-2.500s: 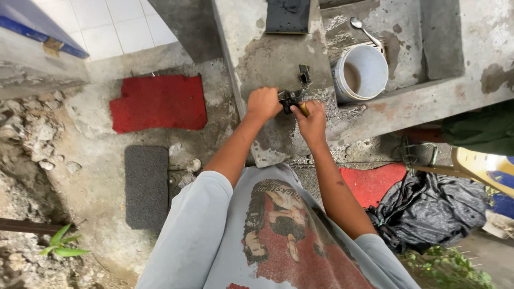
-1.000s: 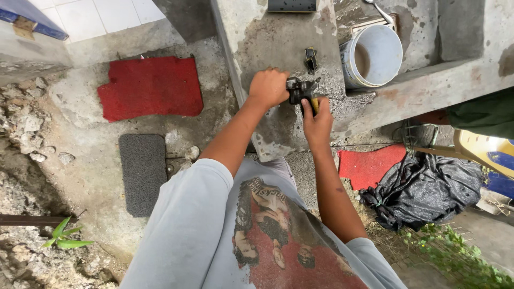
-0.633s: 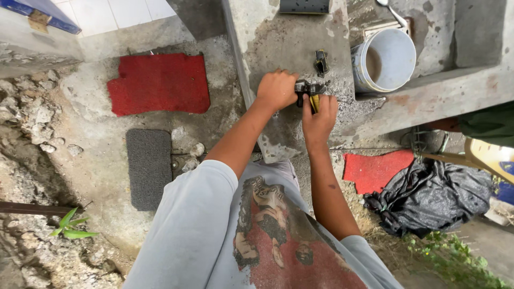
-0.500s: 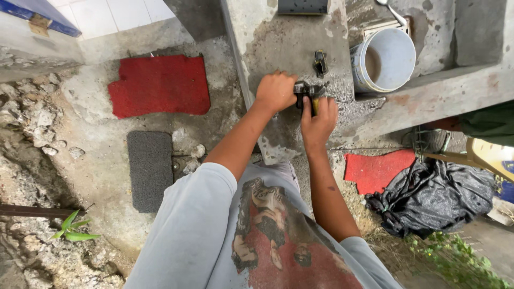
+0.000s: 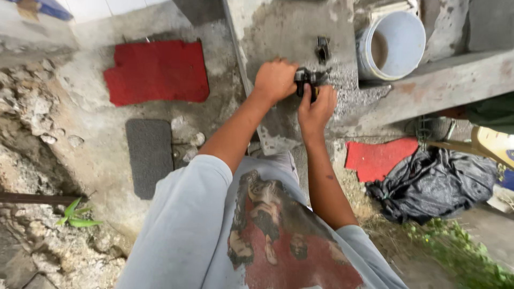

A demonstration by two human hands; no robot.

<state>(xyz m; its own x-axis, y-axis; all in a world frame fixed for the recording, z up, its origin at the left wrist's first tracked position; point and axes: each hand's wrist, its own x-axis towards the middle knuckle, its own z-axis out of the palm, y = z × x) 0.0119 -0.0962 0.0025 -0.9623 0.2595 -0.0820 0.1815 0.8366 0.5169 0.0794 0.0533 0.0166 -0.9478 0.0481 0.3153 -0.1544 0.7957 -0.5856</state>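
Note:
Both my hands meet over a concrete ledge [image 5: 278,32]. My left hand [image 5: 276,79] is closed around one end of a small black metal part [image 5: 309,77]. My right hand [image 5: 317,107] grips it from below, with a thin yellow-handled tool [image 5: 315,92] between its fingers. What kind of part it is stays unclear, since the fingers hide most of it. A second small black metal piece [image 5: 322,50] lies on the ledge just beyond my hands.
A white bucket [image 5: 393,45] stands on the ledge to the right. On the ground lie a red mat [image 5: 155,69], a grey mat [image 5: 149,155], a smaller red mat [image 5: 377,158] and a black plastic sheet [image 5: 436,182]. Rubble [image 5: 32,107] runs along the left.
My hands stay closed on the black part and have barely shifted on it. The camera has drifted, so the ledge and bucket sit slightly differently in view.

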